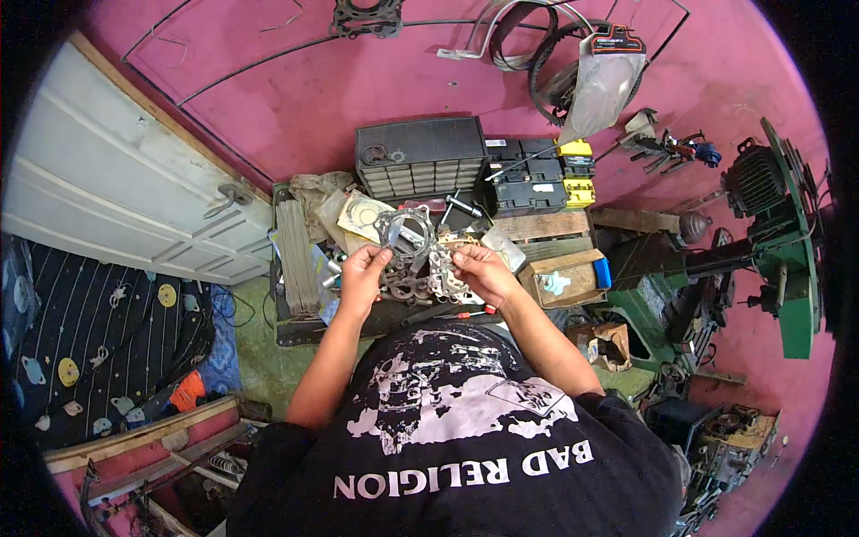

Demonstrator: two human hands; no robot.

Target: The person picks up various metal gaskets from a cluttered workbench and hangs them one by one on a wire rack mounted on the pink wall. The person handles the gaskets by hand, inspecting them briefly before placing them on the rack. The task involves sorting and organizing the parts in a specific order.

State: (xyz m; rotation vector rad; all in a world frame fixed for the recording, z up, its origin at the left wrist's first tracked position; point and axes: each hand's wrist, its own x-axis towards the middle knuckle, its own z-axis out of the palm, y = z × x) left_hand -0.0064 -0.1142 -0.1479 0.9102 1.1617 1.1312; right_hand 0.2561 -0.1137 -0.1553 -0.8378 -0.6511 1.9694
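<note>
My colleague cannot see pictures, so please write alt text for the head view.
A person's left hand holds a flat ring-shaped gasket above a cluttered workbench; the right hand is at a pale perforated part. Behind, a dark drawer cabinet and batteries stand before a pink wall.

Left hand [365,276] and right hand [484,273] — both pinching, forearms [548,345] angled inward

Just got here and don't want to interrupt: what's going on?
A person stands at a cluttered bench. Their left hand pinches a thin, grey ring-shaped plate by its edge, above loose metal parts. The right hand is at a pale, flat part with cut-outs; whether it grips that part is hard to tell. Behind, a dark drawer cabinet stands against the pink wall.
</note>
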